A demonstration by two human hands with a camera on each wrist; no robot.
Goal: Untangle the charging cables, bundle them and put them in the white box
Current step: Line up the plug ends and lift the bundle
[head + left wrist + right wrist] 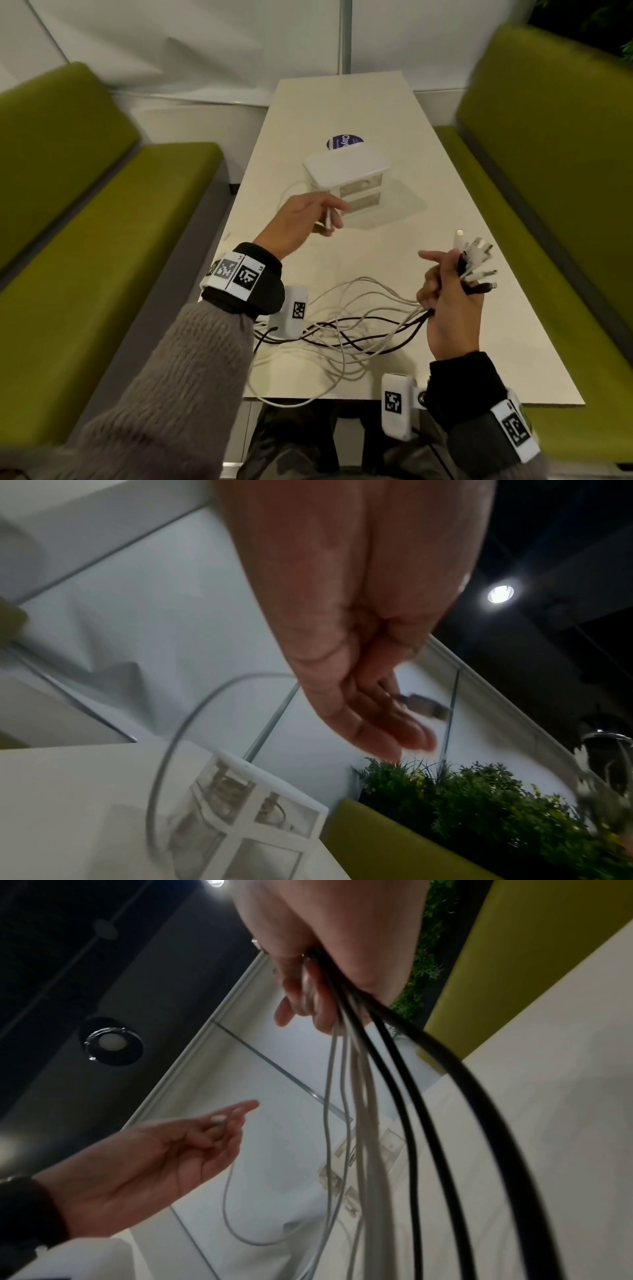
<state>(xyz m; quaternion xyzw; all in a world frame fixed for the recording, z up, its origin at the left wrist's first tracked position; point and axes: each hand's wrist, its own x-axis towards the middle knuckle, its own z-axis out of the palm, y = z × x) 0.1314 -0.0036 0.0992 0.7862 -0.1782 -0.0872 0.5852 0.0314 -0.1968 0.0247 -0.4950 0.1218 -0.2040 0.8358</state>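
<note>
A: Head view first, nearest us: our right hand (pixel 448 301) has its grip clamped round a bunch of charging cables (pixel 349 329), white and black together. The plug ends (pixel 476 263) fan out beyond the fingers, away from us, and the slack trails back toward our left across the surface (pixel 462 342) in crossing loops, one loop hanging over the near edge.

B: So those are gathered at one end but not yet bundled, we'd judge. And our left hand (pixel 301 219)?

A: Farther out and raised. Its grip is pinched on the end of a single white cable (pixel 328 216), the plug lying across the fingers. In the right wrist view that cable drops from the left grip in one long curve to the surface.

B: Which way does it need to go?

A: Toward the right grip, we think. The single plug sits to the left of the bunch and farther from us, its long axis pointing roughly back at us, while the gathered plugs point away. It would want turning to match them.

B: And the white box (pixel 346 171)?

A: Just beyond the left grip, lid on. The left hand is plainly the nearer one. Past it lies a round purple sticker (pixel 337 141).
</note>
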